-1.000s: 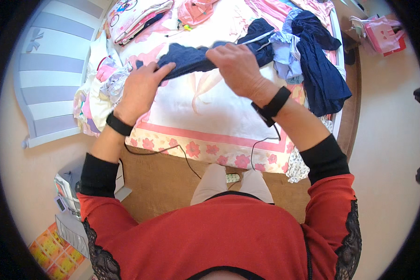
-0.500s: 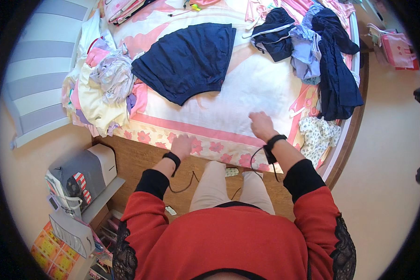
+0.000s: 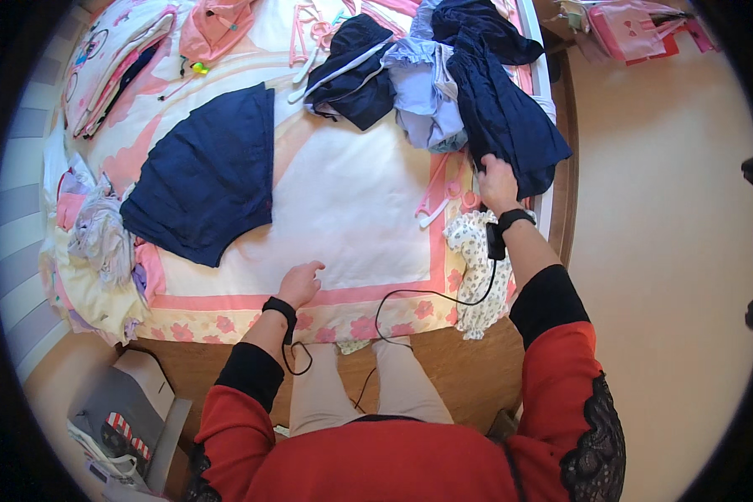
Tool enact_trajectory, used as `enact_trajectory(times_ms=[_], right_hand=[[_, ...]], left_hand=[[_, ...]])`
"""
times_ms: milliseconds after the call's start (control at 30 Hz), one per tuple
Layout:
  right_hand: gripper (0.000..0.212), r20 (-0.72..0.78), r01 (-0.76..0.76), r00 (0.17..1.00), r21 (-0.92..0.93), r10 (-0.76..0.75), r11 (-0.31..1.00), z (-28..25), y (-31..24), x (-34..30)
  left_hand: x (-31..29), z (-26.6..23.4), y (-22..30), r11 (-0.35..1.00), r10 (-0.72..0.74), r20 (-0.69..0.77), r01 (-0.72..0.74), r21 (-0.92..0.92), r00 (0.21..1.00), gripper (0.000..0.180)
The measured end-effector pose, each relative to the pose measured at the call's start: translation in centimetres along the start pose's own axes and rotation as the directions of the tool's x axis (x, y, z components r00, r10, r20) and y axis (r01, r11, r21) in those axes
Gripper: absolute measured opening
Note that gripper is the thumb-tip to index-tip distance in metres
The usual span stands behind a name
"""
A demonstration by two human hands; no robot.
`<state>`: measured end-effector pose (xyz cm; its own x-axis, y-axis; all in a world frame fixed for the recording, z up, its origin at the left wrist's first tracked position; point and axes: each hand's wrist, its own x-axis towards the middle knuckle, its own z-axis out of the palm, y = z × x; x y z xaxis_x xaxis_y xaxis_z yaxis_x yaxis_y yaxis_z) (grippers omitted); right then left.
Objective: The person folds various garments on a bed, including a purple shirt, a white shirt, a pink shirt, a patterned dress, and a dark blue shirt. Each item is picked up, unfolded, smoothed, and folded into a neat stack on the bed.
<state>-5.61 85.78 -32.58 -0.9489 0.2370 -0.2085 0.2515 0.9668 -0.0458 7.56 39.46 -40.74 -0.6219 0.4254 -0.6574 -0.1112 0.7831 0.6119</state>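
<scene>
My right hand (image 3: 499, 184) is at the lower left edge of a long dark navy garment (image 3: 506, 125) on the right side of the bed. Its fingers look curled closed on the cloth, with the tips partly hidden. My left hand (image 3: 299, 283) hovers over the near edge of the bed, holding nothing, its index finger stretched out to the right. Beyond it, a navy skirt-like garment (image 3: 209, 176) lies spread flat on the pink and white bedspread (image 3: 351, 217). A white ruffled garment with small dark spots (image 3: 477, 268) lies just below my right wrist.
Pale blue clothing (image 3: 427, 92) and a dark garment with white trim (image 3: 351, 71) lie beside the navy one. Pink hangers (image 3: 450, 194) rest near my right hand. Crumpled clothes (image 3: 100, 243) fill the left edge. A black cable (image 3: 427, 291) hangs from my right wristband.
The view has swung right, so the bed's contents sit further left. My right hand has moved from over the bedspread to the long navy garment. My left hand has stayed near the front edge.
</scene>
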Motion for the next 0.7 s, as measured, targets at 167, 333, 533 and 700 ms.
enact_trajectory(times_ms=[167, 333, 533, 700], right_hand=[[0.032, -0.259, 0.173, 0.954, 0.054, -0.153, 0.983, -0.7, -1.0, 6.6], [0.055, -0.212, 0.041, 0.977, 0.048, -0.03, 0.998, 1.3, -2.2, 12.2], [0.049, -0.113, -0.101, 0.988, 0.063, 0.108, 0.993, 3.2, -1.1, 17.2], [0.032, -0.206, -0.05, 0.977, 0.07, 0.064, 0.996, 3.2, 3.3, 19.7]], left_hand=[[4.8, 1.7, 2.8, 0.999, -0.01, -0.001, 0.01, -0.048, 1.0, 0.037], [4.3, 4.0, 3.5, 0.982, -0.062, 0.021, 0.065, -0.177, 0.998, 0.036], [1.3, 6.0, 2.3, 0.94, -0.187, 0.021, 0.185, -0.286, 0.982, 0.033], [0.9, 6.6, 3.1, 0.927, -0.218, 0.051, 0.223, -0.301, 0.975, 0.033]])
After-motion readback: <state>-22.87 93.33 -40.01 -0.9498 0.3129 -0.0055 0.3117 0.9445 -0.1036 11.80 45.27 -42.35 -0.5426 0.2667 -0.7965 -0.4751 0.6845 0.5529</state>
